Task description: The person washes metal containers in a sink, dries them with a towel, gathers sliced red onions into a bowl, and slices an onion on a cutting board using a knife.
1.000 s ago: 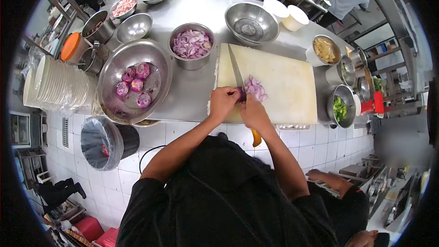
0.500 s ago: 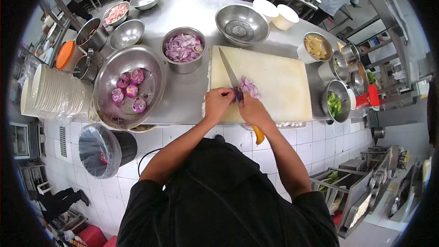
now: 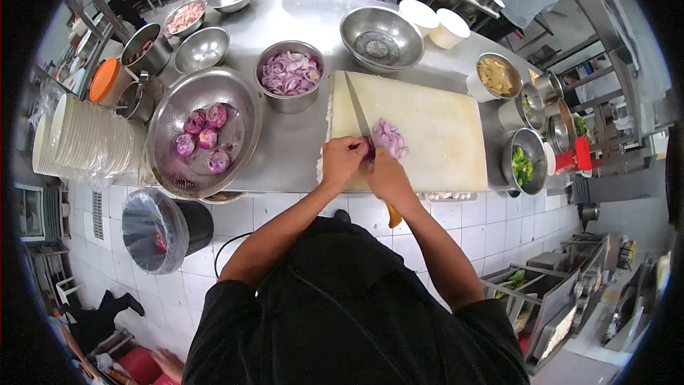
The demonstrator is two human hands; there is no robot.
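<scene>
My left hand (image 3: pixel 342 162) is closed on a piece of red onion (image 3: pixel 370 147), mostly hidden by my fingers, at the left part of the white cutting board (image 3: pixel 442 128). My right hand (image 3: pixel 389 177) grips a knife (image 3: pixel 358 105) with a yellow handle, whose end shows below my fist. Its long blade points away from me across the board, right beside the held onion. Sliced onion (image 3: pixel 390 138) lies in a small heap just right of the blade.
Left of the board stand a pot of sliced onion (image 3: pixel 290 75) and a perforated bowl (image 3: pixel 246 125) with several peeled onions. An empty-looking colander (image 3: pixel 381 39) sits behind. Bowls of greens (image 3: pixel 522 164) and yellowish pieces (image 3: pixel 496 77) stand right. A lined bin (image 3: pixel 153 232) is below left.
My right hand and the knife handle have shifted slightly left and toward me. A co-worker's pan of yellow food has come into view at the top right, and another person's hand at the lower left.
</scene>
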